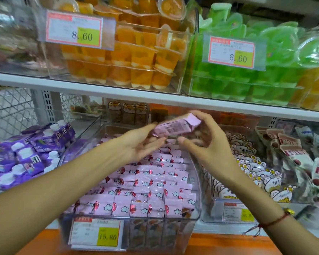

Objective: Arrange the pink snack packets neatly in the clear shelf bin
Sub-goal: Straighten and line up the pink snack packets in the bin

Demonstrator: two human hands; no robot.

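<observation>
Head view: both hands meet above the far half of a clear plastic shelf bin (pixel 195 216) and share one small stack of pink foil snack packets (pixel 175 127). The stack is a flat pale-pink block, tilted with its right end higher, showing a dark printed panel on its near face and a folded, crimped end at the right. The left hand (pixel 142 142) lies palm up beneath it, fingers loosely curved, its grip closed on the stack's left end with fingertips and thumb. The right hand (pixel 208 138) arches over from the right, fingers curled over the top and thumb beneath, its grip clamped on the right end. A red string bracelet (pixel 276 220) circles the right wrist.

Below, the bin holds rows of matching pink packets (pixel 145 183) printed with white flowers and red marks, standing on edge in close lines from near to far. A price label (pixel 97 231) with a yellow patch hangs on the bin's near wall. Purple pouches with white caps (pixel 28 153) fill the bin to the left; packets with cartoon bears (pixel 256 172) fill the bin to the right.
</observation>
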